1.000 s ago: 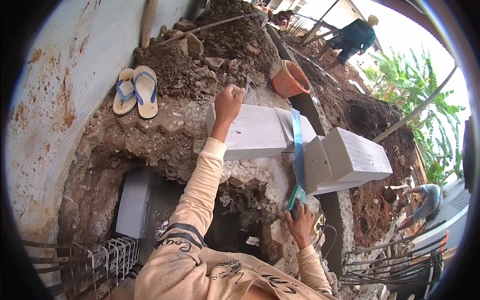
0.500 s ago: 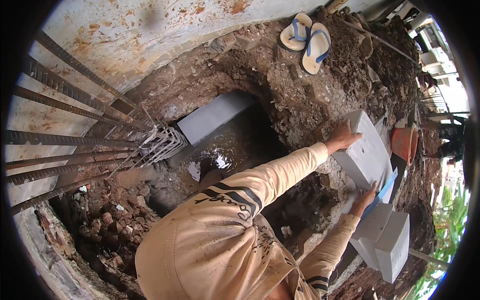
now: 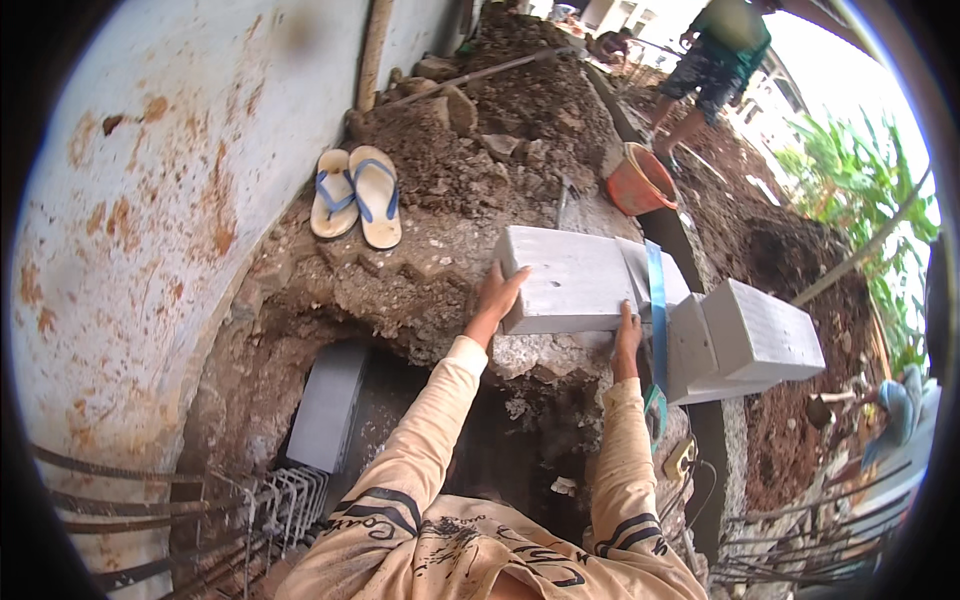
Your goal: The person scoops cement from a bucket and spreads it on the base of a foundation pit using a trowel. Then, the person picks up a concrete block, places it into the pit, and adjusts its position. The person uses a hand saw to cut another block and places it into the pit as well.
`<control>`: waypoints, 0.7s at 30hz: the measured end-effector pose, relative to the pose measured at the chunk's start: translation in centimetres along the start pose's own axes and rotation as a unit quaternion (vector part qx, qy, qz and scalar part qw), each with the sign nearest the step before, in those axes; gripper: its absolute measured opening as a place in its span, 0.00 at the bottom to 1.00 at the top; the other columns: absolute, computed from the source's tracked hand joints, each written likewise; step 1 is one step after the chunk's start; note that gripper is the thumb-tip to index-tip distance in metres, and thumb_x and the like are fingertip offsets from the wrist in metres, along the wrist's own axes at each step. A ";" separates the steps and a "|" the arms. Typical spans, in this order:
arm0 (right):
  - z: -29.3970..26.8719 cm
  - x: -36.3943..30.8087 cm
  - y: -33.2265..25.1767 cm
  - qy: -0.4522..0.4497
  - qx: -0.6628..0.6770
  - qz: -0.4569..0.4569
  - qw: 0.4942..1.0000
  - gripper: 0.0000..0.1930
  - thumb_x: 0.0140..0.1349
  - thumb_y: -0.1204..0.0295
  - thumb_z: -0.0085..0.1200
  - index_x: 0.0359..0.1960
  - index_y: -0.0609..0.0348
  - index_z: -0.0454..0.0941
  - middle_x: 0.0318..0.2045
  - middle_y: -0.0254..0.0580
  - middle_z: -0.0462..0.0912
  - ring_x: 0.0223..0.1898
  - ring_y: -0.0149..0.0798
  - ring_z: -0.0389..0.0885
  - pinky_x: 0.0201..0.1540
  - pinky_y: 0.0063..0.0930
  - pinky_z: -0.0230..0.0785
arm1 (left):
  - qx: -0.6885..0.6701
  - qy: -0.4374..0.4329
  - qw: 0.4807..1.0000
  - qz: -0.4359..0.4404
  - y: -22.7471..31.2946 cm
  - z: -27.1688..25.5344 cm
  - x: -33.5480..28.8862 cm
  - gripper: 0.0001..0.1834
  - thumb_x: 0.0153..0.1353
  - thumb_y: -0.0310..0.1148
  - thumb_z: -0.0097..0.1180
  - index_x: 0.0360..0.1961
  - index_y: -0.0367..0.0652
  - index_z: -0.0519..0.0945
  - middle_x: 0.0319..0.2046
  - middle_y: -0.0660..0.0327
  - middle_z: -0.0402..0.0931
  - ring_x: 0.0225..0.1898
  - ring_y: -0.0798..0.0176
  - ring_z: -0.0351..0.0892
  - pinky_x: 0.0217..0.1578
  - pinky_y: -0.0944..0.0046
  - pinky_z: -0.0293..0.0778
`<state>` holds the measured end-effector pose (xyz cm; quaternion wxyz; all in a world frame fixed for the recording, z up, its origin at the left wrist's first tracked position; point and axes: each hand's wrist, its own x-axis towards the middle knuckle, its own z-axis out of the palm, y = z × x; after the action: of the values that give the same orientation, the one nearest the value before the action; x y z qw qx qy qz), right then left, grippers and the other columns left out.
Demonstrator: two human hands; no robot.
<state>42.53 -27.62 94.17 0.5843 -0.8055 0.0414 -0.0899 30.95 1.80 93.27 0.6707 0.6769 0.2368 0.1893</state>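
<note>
A long pale grey concrete block (image 3: 570, 278) lies at the pit's far edge. My left hand (image 3: 497, 300) grips its left end, thumb on top and the other fingers down the end face. Near its right end, my right hand (image 3: 627, 340) holds the near side with the thumb up; its other fingers are partly hidden. Just right of that hand is a blue-bladed handsaw (image 3: 656, 300) with a teal handle, the blade crossing the blocks. More grey blocks (image 3: 765, 335) are stacked to the right. Down in the pit stands another grey block (image 3: 328, 405).
Cream flip-flops (image 3: 375, 198) with blue straps lie on the soil by the stained wall (image 3: 180, 200). An orange bucket (image 3: 640, 180) and a person (image 3: 720, 50) are farther off. Steel rebar (image 3: 290, 500) rises beside the dark pit (image 3: 510, 440); more bars (image 3: 820, 545) are at right.
My view has swung to the right, so the scene sits turned in it. Both hands remain on the long block, the left having shifted onto its end.
</note>
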 end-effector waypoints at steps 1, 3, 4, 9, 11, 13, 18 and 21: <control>-2.1 0.2 0.7 0.002 0.010 0.022 1.000 0.54 0.63 0.40 0.60 0.74 0.78 0.54 0.74 0.65 0.60 0.76 0.53 0.59 0.76 0.40 0.51 | -0.032 -0.061 0.998 -0.011 1.0 0.4 -1.3 0.56 0.59 0.65 0.59 0.74 0.30 0.59 0.68 0.35 0.67 0.70 0.38 0.68 0.68 0.49 0.63; -1.7 -0.6 -0.2 -0.036 0.048 0.049 0.997 0.55 0.63 0.39 0.60 0.74 0.79 0.54 0.74 0.67 0.60 0.76 0.55 0.58 0.76 0.41 0.51 | -0.014 -0.055 0.998 -0.022 -0.6 -0.3 -0.7 0.55 0.60 0.66 0.57 0.74 0.31 0.59 0.69 0.35 0.66 0.70 0.38 0.67 0.69 0.50 0.63; -1.5 -0.7 -0.7 -0.023 0.049 0.042 0.998 0.56 0.62 0.39 0.60 0.73 0.79 0.54 0.74 0.67 0.60 0.76 0.55 0.58 0.76 0.41 0.51 | -0.009 -0.055 0.998 -0.024 -0.7 -0.1 -0.2 0.55 0.60 0.67 0.56 0.74 0.32 0.59 0.69 0.36 0.66 0.71 0.38 0.67 0.69 0.51 0.63; -2.9 -3.3 -2.1 0.028 0.020 0.042 0.999 0.56 0.60 0.40 0.62 0.73 0.81 0.55 0.73 0.70 0.59 0.76 0.57 0.59 0.75 0.41 0.52 | -0.008 -0.110 0.994 -0.016 -1.5 2.9 -0.7 0.58 0.63 0.68 0.50 0.79 0.35 0.46 0.77 0.37 0.49 0.80 0.37 0.36 0.75 0.38 0.28; 0.0 -5.0 -4.6 0.007 0.020 0.033 0.999 0.57 0.57 0.41 0.64 0.73 0.81 0.55 0.73 0.70 0.59 0.76 0.57 0.58 0.75 0.42 0.52 | -0.007 -0.029 1.000 -0.004 -3.9 2.1 2.1 0.57 0.63 0.64 0.53 0.79 0.34 0.48 0.75 0.38 0.53 0.77 0.37 0.44 0.74 0.39 0.37; 0.1 -4.7 -5.7 0.027 -0.004 0.036 0.999 0.57 0.54 0.44 0.67 0.74 0.75 0.56 0.74 0.68 0.58 0.75 0.59 0.59 0.75 0.46 0.53 | -0.146 -0.052 0.988 -0.014 -3.9 1.9 3.6 0.52 0.62 0.59 0.57 0.77 0.35 0.54 0.72 0.41 0.61 0.73 0.41 0.56 0.72 0.42 0.49; -0.7 -6.7 -9.3 0.075 0.074 -0.017 0.994 0.44 0.54 0.56 0.70 0.68 0.68 0.67 0.59 0.60 0.77 0.61 0.52 0.76 0.62 0.41 0.68 | -0.356 -0.200 0.906 -0.108 0.6 0.2 -0.2 0.40 0.60 0.48 0.61 0.70 0.40 0.67 0.63 0.52 0.73 0.62 0.53 0.72 0.64 0.51 0.64; -0.1 -8.5 -10.2 0.041 0.142 -0.088 0.985 0.34 0.56 0.63 0.69 0.61 0.67 0.71 0.53 0.53 0.79 0.55 0.47 0.76 0.61 0.42 0.66 | -0.331 -0.128 0.933 -0.068 2.4 -3.2 -3.4 0.33 0.60 0.46 0.62 0.64 0.40 0.74 0.56 0.55 0.78 0.59 0.55 0.75 0.61 0.55 0.67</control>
<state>33.76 -23.05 103.08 0.6804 -0.7104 -0.0185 -0.1789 26.53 2.48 95.94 0.8925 0.4178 0.1179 0.1224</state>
